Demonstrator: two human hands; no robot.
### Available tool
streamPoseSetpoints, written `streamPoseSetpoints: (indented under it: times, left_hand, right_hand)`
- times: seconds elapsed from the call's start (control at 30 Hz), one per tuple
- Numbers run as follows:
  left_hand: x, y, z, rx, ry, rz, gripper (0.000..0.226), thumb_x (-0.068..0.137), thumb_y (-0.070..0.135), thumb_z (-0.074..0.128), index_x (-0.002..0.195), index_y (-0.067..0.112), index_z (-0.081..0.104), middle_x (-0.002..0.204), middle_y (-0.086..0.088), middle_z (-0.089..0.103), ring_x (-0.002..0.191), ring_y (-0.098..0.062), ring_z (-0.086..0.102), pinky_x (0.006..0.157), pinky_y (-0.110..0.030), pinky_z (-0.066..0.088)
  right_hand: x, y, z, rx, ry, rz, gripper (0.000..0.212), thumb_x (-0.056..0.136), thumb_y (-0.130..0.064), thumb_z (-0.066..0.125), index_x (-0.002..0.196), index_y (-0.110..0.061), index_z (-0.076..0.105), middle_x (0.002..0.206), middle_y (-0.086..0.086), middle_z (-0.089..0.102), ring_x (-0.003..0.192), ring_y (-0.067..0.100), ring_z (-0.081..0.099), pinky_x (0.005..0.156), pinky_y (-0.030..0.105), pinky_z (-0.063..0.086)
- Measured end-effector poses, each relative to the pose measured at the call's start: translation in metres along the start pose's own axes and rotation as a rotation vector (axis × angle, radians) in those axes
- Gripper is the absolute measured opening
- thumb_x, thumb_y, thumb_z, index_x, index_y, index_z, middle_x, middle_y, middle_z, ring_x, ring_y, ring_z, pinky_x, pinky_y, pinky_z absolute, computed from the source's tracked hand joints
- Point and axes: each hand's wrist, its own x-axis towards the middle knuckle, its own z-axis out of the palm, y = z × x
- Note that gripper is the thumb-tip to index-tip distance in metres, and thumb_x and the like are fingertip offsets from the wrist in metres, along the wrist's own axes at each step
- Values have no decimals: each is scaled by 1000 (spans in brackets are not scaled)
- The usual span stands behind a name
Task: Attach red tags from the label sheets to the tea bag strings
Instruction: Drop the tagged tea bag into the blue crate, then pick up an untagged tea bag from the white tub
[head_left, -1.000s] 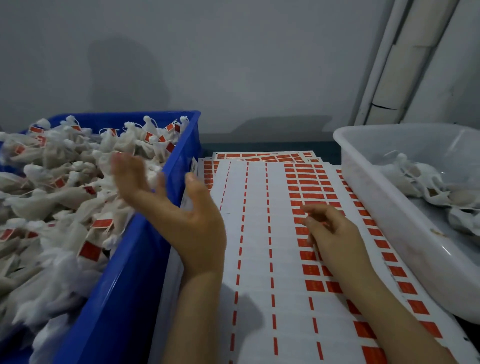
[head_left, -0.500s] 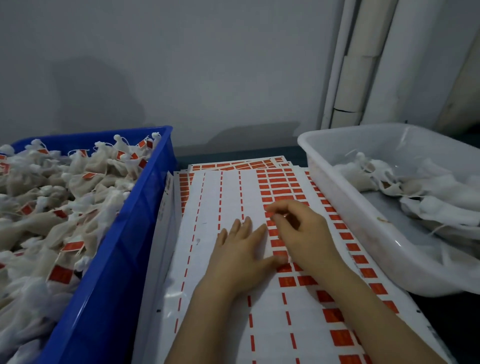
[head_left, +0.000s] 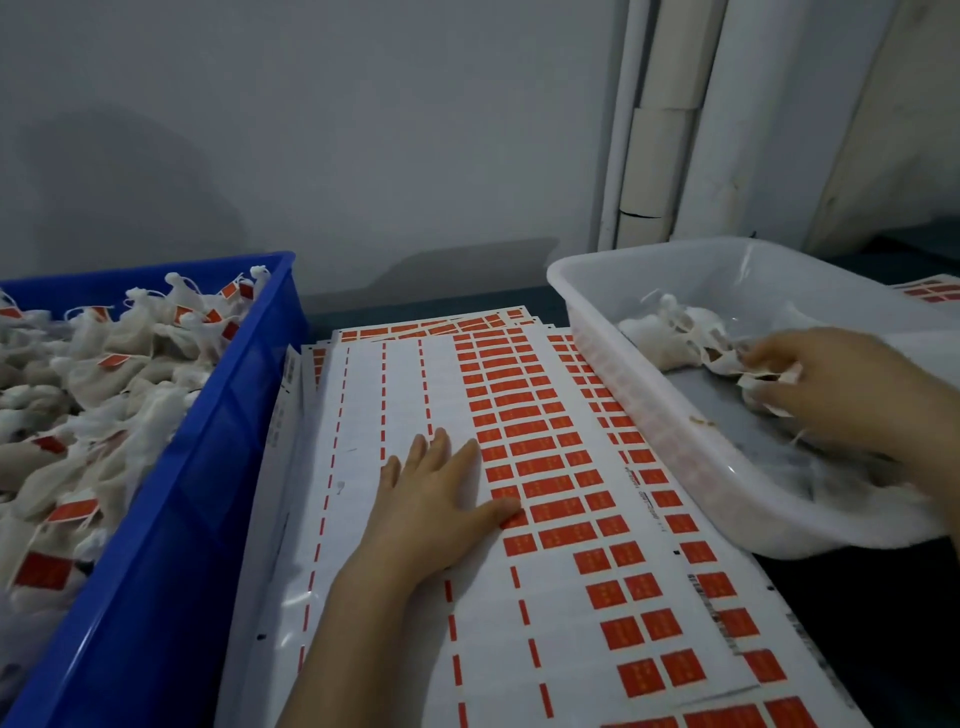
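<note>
Grey plaster wall backs a dark tabletop (head_left: 893, 649) where a stack of long white label sheets (head_left: 395, 395) lies between a blue plastic crate (head_left: 249, 374) on my left, heaped with tagged bags (head_left: 104, 384), and a milky white plastic tub (head_left: 623, 374) on my right. My left hand (head_left: 436, 499) lies flat, fingers straight, pressing the top sheet beside its small red rectangular tags (head_left: 524, 415). My right hand (head_left: 841, 384) is inside the tub, fingers curled and pinching a small white gauze tea bag (head_left: 756, 379). I judge the bag light, limp and easily torn, so its thin string is the place to hold. Tags look thin and sticky; a corner is where to lift. Lengthwise the sheet runs away from me toward the wall, leaning slightly left; each tag lies crosswise to it.
</note>
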Motion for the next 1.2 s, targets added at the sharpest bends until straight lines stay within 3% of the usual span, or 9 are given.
streamPoseSetpoints:
  times: [0.07,0.13,0.2,0.3,0.57,0.87,1.03,1.13,1.2]
  left_hand:
    - [1,1,-1,1,-10,-3,100,57,90,20,145,47,-4,158,11,-8,145,-20,-11,112,-49,-10]
    - [1,2,0,5,-20,-2,100,58,89,21,145,47,-4,158,11,-8,145,-21,-11,112,-49,-10]
    - [0,3,0,9,-27,7,100,58,89,21,145,47,-4,158,11,-8,145,-21,-11,112,-49,-10]
    - [-1,5,1,23,-36,23,100,57,89,20,145,47,-4,158,11,-10,145,-20,-12,112,-49,-11]
    - [-3,8,-1,31,-48,26,100,58,87,20,146,45,-4,158,11,-10,145,-20,-12,113,-48,-10]
    - [-1,6,1,27,-37,28,99,59,87,20,146,45,-3,158,11,-9,145,-20,-11,113,-49,-10]
    - [0,5,2,6,-24,31,99,59,88,21,146,45,-2,158,12,-8,145,-20,-11,112,-48,-10]
    - [-1,6,2,-32,-11,23,98,60,87,24,146,45,0,158,12,-7,146,-19,-9,113,-48,-10]
    - [-2,9,1,-83,15,12,97,62,85,28,146,45,2,158,12,-5,146,-19,-8,113,-49,-7]
  right_hand:
    - [10,18,4,-365,-246,85,54,79,-42,67,127,-28,48,131,4,49,112,24,48,85,29,40]
    - [13,25,6,-444,-353,133,61,78,-45,68,131,-29,43,134,2,46,115,23,46,80,24,38]
    - [14,26,7,-462,-356,122,55,80,-42,66,129,-30,45,131,1,49,113,21,48,76,22,35]
    - [19,33,5,-530,-255,125,45,82,-39,63,124,-26,51,127,4,51,113,24,47,89,26,38]
    - [26,40,2,-359,-99,206,21,80,-27,64,97,-15,64,89,6,55,82,24,54,74,33,48]
    - [19,18,3,-6,59,2,8,90,-21,53,88,-19,61,97,9,60,85,24,53,73,34,43]
    - [2,-13,-17,122,227,-142,7,91,-24,54,91,-25,62,92,0,58,79,15,49,66,28,34]
    - [-14,-35,-36,259,359,-185,6,91,-27,53,92,-29,59,85,-6,54,63,0,44,51,14,30]
    - [-25,-50,-46,430,385,-190,5,91,-30,54,93,-30,59,81,-8,56,55,2,52,37,7,31]
